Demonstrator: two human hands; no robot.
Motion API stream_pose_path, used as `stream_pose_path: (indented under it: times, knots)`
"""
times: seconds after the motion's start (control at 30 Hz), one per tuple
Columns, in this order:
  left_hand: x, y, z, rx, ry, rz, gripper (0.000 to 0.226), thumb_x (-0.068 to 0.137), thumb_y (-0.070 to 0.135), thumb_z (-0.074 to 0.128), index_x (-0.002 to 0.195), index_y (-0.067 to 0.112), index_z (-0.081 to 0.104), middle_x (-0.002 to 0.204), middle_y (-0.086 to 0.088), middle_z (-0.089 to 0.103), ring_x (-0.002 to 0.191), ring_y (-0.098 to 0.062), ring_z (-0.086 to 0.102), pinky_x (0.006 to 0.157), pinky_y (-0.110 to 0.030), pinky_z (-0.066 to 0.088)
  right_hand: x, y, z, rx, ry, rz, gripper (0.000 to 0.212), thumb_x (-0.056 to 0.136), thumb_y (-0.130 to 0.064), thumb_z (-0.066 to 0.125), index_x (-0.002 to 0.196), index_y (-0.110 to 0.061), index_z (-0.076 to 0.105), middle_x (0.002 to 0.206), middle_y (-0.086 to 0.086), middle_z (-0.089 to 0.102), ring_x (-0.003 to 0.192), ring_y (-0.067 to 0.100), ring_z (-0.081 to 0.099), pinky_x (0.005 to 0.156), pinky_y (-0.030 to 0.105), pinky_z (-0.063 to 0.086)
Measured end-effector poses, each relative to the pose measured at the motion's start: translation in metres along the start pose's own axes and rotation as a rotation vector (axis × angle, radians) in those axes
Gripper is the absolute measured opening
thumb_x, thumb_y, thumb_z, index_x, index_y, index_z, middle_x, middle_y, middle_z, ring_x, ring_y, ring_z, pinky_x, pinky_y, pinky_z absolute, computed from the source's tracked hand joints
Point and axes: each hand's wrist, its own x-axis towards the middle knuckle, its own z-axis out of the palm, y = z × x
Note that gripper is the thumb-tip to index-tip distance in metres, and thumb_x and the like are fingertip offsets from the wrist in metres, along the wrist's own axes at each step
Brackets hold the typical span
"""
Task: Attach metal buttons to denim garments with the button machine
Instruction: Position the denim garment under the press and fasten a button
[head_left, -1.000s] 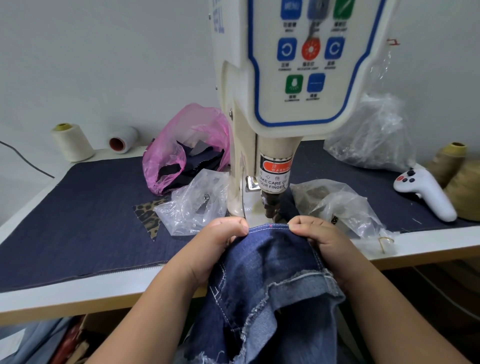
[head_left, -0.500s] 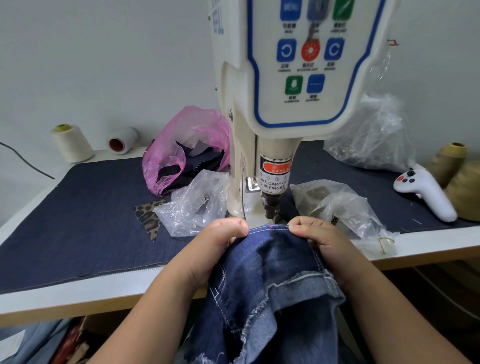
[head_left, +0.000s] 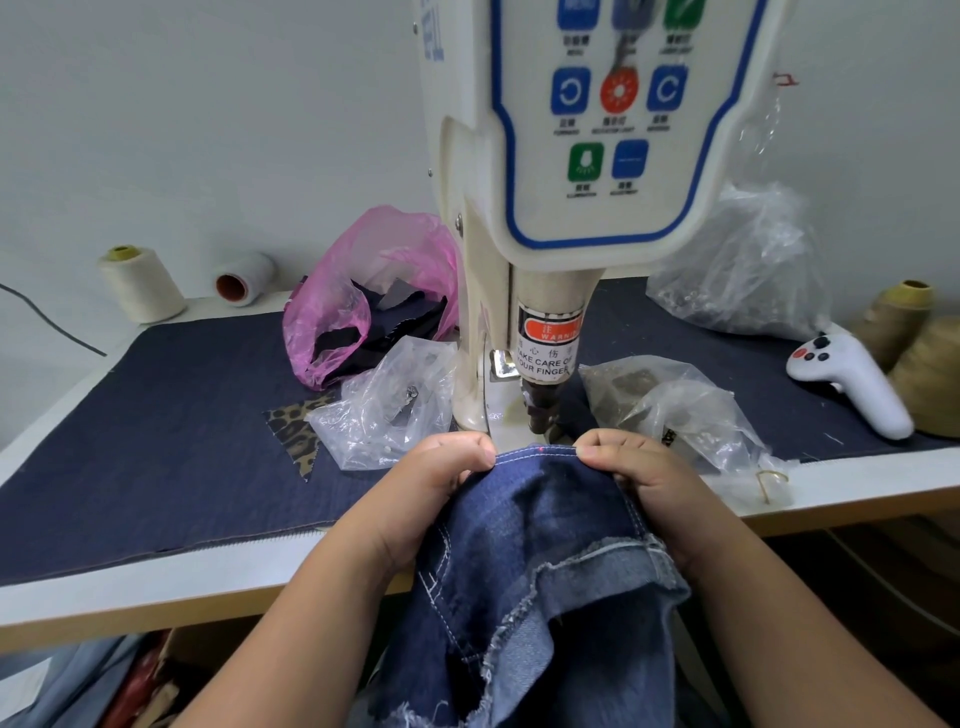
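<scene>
While both hands' grip pinches stitched edge, denim garment (head_left: 530, 530) dark blue, frayed.

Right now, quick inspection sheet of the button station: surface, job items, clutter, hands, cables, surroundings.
Surface: white table, dark denim mat over most of it.
Job's things: button machine; denim garment, stitched edge held just short of the punch.
Clutter: pink bag, clear bags, leopard scrap, white controller, thread cones, spool lying on its side, brass hook.
Hands: left hand and right hand each pinch the garment's edge.
Cables: dark cable, far left.
Surroundings: plain wall; oddments under the table, unclear.
</scene>
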Motion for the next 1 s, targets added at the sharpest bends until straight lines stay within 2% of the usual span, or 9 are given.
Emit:
stream_pose_path:
  times: [0.17,0.47,0.6,0.7,1.0]
  knots:
    - [-0.0006,-0.0001,0.0010,-0.001,0.014,0.003,0.016,0.071,0.025,0.055,0.057,0.021,0.049,0.060,0.001,0.036,0.052,-0.013,0.033,0.049,-0.027,0.026,-0.0016,-0.0014,0.0022,0.000,0.001,-0.009,0.012,0.072,-0.018,0.062,0.061,-0.014,0.066,0.060,0.004,0.055,0.054,0.010,0.054,0.050,0.019,0.046]
    - [-0.0007,-0.0002,0.0024,-0.021,0.029,-0.002,0.013,0.071,0.023,0.055,0.060,0.018,0.048,0.065,-0.004,0.033,0.055,-0.015,0.031,0.051,-0.029,0.023,-0.0028,-0.0023,0.0035,0.016,0.001,-0.010,0.014,0.073,-0.017,0.062,0.060,-0.015,0.066,0.058,0.003,0.055,0.051,0.009,0.054,0.048,0.018,0.045]
    - [0.0001,-0.0012,0.0021,-0.045,0.027,-0.020,0.019,0.071,0.023,0.056,0.078,0.006,0.050,0.079,-0.014,0.033,0.068,-0.030,0.029,0.058,-0.034,0.023,-0.0028,-0.0023,0.0043,0.024,0.003,-0.015,0.013,0.072,-0.017,0.062,0.059,-0.015,0.065,0.057,0.002,0.055,0.050,0.008,0.053,0.047,0.018,0.045]
    - [0.0000,-0.0003,0.0024,-0.045,0.017,-0.025,0.024,0.072,0.024,0.055,0.084,0.004,0.052,0.084,-0.016,0.036,0.070,-0.030,0.029,0.059,-0.035,0.024,-0.0029,-0.0031,0.0053,0.027,0.003,-0.015,0.013,0.072,-0.016,0.061,0.060,-0.013,0.064,0.057,0.002,0.054,0.050,0.008,0.054,0.046,0.018,0.045]
    - [-0.0011,0.0010,0.0019,-0.009,0.028,-0.015,0.014,0.071,0.024,0.055,0.061,0.018,0.048,0.065,-0.003,0.035,0.055,-0.015,0.034,0.053,-0.029,0.026,-0.0026,-0.0036,0.0044,-0.007,0.007,-0.012,0.013,0.073,-0.017,0.061,0.061,-0.013,0.064,0.059,0.003,0.054,0.052,0.009,0.053,0.048,0.018,0.045]
